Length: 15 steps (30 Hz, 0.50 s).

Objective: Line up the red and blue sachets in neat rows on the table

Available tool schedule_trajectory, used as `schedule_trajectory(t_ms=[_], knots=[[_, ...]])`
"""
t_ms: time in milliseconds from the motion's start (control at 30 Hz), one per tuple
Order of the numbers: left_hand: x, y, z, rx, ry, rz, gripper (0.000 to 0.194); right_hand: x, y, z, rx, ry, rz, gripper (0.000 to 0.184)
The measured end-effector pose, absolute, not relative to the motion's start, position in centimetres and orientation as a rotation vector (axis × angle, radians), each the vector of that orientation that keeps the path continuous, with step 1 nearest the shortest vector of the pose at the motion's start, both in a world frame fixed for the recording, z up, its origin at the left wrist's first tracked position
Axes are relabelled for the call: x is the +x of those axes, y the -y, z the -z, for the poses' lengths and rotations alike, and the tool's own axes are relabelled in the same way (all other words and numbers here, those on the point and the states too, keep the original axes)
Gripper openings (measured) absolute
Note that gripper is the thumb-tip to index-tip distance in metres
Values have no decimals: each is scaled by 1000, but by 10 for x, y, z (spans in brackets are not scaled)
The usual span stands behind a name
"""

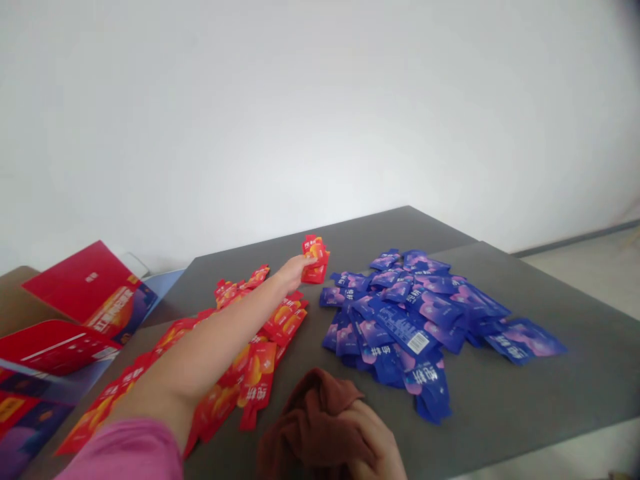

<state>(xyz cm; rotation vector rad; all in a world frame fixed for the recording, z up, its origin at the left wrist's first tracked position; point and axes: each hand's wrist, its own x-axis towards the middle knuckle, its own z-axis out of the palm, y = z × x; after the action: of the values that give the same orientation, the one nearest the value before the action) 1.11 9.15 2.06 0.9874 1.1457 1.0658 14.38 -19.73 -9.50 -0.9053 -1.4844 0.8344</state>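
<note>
While red sachets (316,259) are pinched in the left hand (293,275), a brown cloth (306,427) is gripped by the right hand (376,445).

On our flat-topped table (500,400) we have a heap of flat foil sachets (255,373) at left, a second heap of foil sachets (400,333) at right, and a crumpled cloth (310,427) before them. Printed cardboard boxes (85,287) lie left of the table.

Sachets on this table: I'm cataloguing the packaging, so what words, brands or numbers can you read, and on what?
Red sachets: white Chinese characters, too blurred to quote.
Blue sachets: white Chinese characters, too blurred to quote.
White barcode on one blue sachet: digits too small to read.
Red carton: Chinese lettering, too blurred to quote.
</note>
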Motion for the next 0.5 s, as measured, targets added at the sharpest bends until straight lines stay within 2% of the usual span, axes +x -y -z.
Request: schedule_trajectory(t_ms=[133, 333, 433, 500], knots=[[-15, 5, -25, 920, -1020, -1023, 5, 143, 196, 82, -1009, 1307, -895, 17], [-44, 135, -22, 400, -589, -1065, 16, 139, 202, 52, -1070, 1099, -990, 18], [-45, 173, -10, 262, -470, -1046, 25, 129, 210, 24, -1071, 1122, -847, 11], [-44, 187, 4, 293, -495, -1064, 25, 116, 217, 6, -1027, 1217, -705, 11]])
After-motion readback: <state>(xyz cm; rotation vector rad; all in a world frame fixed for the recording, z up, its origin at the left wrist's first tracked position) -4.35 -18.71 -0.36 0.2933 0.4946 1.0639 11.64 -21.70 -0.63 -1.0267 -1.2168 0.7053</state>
